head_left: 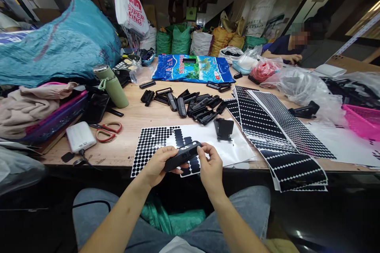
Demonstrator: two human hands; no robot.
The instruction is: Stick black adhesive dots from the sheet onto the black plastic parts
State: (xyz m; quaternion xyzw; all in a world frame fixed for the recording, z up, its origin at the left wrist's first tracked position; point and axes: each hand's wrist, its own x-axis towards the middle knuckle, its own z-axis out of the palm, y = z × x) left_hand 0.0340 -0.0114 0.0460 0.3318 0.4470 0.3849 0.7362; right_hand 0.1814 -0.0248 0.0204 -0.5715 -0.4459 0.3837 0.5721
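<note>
My left hand (157,165) and my right hand (211,166) both grip one long black plastic part (182,155), held just above the table's front edge. The left hand wraps its lower end; the right hand's fingers pinch the upper end. Under them lies a white sheet of round black stickers (154,142), partly peeled. A single black part (224,128) rests on that sheet. Behind it lies a pile of similar black parts (192,104).
A stack of black sticker sheets (276,134) fans out at the right. Scissors (107,131), a white power bank (80,136) and a green bottle (114,87) stand at the left. A pink basket (360,120) is far right. Another person (286,49) sits across the table.
</note>
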